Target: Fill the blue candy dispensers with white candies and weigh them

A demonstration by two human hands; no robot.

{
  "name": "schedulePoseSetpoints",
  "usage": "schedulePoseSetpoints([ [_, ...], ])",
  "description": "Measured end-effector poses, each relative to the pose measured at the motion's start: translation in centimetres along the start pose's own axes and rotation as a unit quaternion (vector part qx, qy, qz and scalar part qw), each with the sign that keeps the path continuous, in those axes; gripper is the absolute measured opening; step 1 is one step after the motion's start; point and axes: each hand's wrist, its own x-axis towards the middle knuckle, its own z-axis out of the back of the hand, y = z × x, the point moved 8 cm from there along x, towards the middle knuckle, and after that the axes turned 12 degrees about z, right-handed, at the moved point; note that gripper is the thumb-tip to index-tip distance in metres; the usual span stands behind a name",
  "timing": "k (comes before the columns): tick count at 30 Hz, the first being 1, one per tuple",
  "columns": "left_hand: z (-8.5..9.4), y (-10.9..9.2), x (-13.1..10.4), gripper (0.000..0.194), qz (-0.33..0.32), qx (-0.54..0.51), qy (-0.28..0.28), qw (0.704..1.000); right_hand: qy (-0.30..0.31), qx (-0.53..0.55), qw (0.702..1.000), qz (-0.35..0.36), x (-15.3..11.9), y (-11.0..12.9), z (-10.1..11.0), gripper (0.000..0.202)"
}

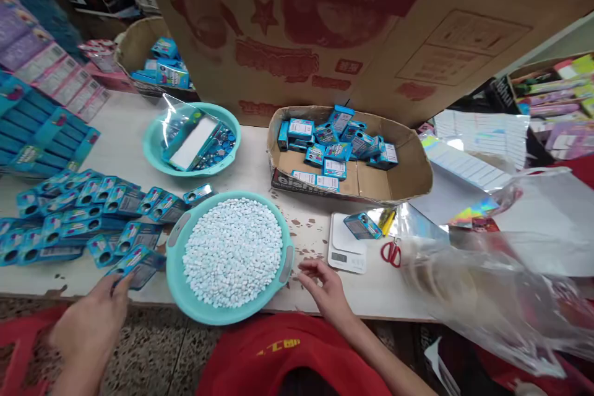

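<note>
My left hand (pixel 103 304) is closed at the near end of a small blue box (pixel 146 265) with a dark clear side, just left of the round turquoise basin (pixel 288 269). Small white pellets (pixel 232 253) fill much of that basin. My right hand (pixel 327 291) hovers at the basin's right side, fingers apart and holding nothing. Beyond it a white digital scale (pixel 347 246) carries one blue box (pixel 362 226). Many similar blue boxes (pixel 60 229) lie in rows on the left of the table.
Behind the basin stands a second turquoise bowl (pixel 151 158) with a blue pack inside. A cut-down carton (pixel 403 179) holds several blue boxes. Red scissors (pixel 392 253) lie by the scale, with clear plastic bags (pixel 482 284) to the right. A large carton (pixel 297 31) rises behind.
</note>
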Motion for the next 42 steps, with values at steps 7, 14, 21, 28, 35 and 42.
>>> schedulePoseSetpoints([
  [7, -2.8, -2.9, 1.6, 0.057, 0.061, 0.029, -0.085, 0.994, -0.072, -0.026, 0.994, -0.072, -3.1, -4.8, 5.7, 0.034],
  [14, -2.9, -12.4, -3.4, 0.035, -0.188, -0.085, -0.046, 0.977, -0.412, -0.177, 0.892, -0.045, -1.2, -8.0, 17.8, 0.094],
  [21, -7.6, -19.4, -8.2, 0.029, -0.294, -0.052, 0.025, 0.954, -0.348, -0.139, 0.920, -0.114, 4.1, -8.0, 17.5, 0.063],
  [28, -7.5, -16.5, -4.9, 0.025, -0.038, -0.520, 0.216, 0.826, -0.103, -0.164, 0.980, 0.052, 4.8, 3.0, 7.3, 0.044],
  [35, -3.5, -19.7, -9.9, 0.024, 0.050, -0.745, 0.469, 0.471, 0.100, -0.218, 0.945, 0.224, 5.0, 7.4, -3.3, 0.027],
  [42, 1.6, -19.9, -12.1, 0.025, -0.091, -0.798, 0.257, 0.538, 0.154, -0.300, 0.909, 0.245, 4.9, 8.5, -7.4, 0.025],
])
